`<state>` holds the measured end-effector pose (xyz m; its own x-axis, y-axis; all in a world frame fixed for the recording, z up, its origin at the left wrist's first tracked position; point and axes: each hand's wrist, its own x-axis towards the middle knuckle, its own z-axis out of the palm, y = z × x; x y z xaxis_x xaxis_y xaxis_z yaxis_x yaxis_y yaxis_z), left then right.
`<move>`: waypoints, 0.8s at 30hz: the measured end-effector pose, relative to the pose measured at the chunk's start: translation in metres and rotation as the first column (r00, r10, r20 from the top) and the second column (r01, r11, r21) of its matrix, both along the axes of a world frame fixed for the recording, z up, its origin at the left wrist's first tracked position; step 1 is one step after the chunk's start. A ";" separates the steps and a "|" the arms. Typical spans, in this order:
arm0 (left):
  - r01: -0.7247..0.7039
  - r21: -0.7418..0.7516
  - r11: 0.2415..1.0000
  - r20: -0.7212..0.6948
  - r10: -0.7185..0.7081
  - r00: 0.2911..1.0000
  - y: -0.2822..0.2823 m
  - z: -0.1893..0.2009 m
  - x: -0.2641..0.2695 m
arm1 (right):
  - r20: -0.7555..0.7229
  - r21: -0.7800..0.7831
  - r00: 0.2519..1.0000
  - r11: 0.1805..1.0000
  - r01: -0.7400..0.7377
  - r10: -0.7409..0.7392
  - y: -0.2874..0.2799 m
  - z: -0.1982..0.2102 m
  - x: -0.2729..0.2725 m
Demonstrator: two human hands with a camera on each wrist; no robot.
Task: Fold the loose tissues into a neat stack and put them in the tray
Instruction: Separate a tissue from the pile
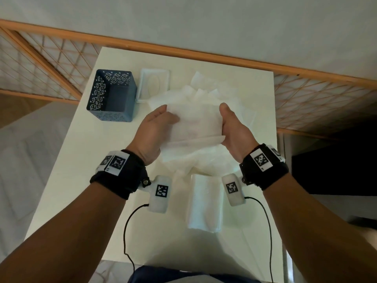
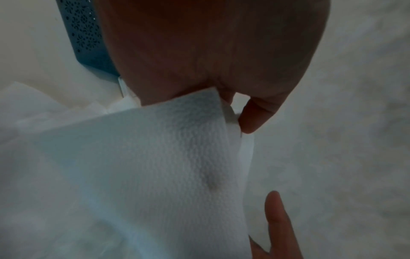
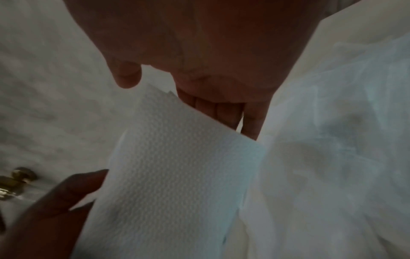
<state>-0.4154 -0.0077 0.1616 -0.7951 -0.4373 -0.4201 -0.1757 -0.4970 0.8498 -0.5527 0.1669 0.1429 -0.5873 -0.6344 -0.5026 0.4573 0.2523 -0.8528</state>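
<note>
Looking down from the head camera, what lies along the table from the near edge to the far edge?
Folded tissue stack → tissue held by left hand and right hand → loose tissue pile beyond.

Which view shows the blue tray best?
The head view: the whole tray stands open-topped at the table's far left, with nothing in it. The left wrist view catches only a perforated corner behind the left hand; the right wrist view shows none.

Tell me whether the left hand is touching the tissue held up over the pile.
Touching. The left wrist view shows the left hand with its fingers behind the tissue's edge; the head view shows its thumb lying on the front of it.
</note>
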 end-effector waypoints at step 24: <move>0.112 -0.010 0.994 0.174 -0.108 0.979 0.020 -0.006 0.051 | -0.191 -0.093 0.982 0.995 -0.026 0.008 0.029 0.015 0.038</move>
<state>-0.3643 0.0121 0.1554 -0.7549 -0.3609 -0.5476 -0.3734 -0.4498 0.8113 -0.5144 0.1959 0.1575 -0.6547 -0.6848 -0.3201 0.2812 0.1725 -0.9440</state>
